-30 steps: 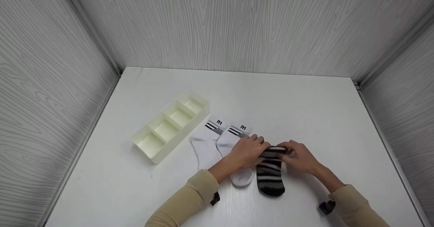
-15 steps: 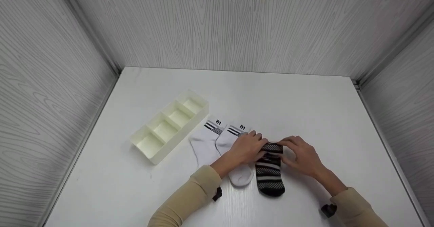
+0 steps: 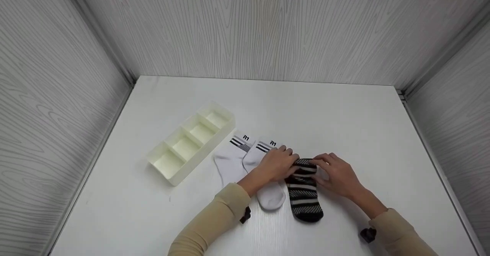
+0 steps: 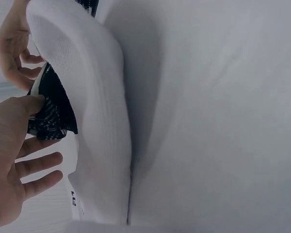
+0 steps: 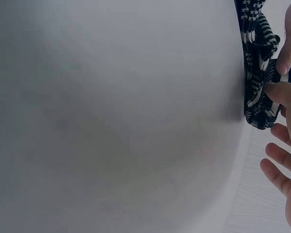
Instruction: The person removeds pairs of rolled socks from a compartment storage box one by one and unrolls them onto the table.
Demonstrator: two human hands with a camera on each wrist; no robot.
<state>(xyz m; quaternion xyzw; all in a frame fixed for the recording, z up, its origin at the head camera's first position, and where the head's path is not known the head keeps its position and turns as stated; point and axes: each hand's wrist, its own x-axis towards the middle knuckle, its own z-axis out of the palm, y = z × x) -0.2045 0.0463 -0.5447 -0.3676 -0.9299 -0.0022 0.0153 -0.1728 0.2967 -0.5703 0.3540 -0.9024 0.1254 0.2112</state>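
A dark sock with white and grey stripes (image 3: 305,202) lies toe toward me, its cuff end between both hands. My left hand (image 3: 276,165) pinches the cuff's left side with thumb and fingertips; in the left wrist view its other fingers (image 4: 41,165) spread out below. At the cuff's right side my right hand (image 3: 338,175) pinches with its thumb (image 5: 281,91) on the knit. The sock's upper part looks bunched in the right wrist view. Under the left forearm lies a white sock (image 3: 271,200), overlapping another white sock (image 3: 231,164); both have black stripes at the cuff.
A cream box with several compartments (image 3: 203,150) stands at an angle left of the white socks. All this rests on a white table (image 3: 344,122), enclosed by wood-grain panels (image 3: 245,30) at the back and sides. A small black object (image 3: 368,234) sits at the right sleeve.
Both hands have shifted slightly away from me and to the left, drawing the dark sock's cuff along. Its toe has stayed nearly in place. The white socks and the box have not moved.
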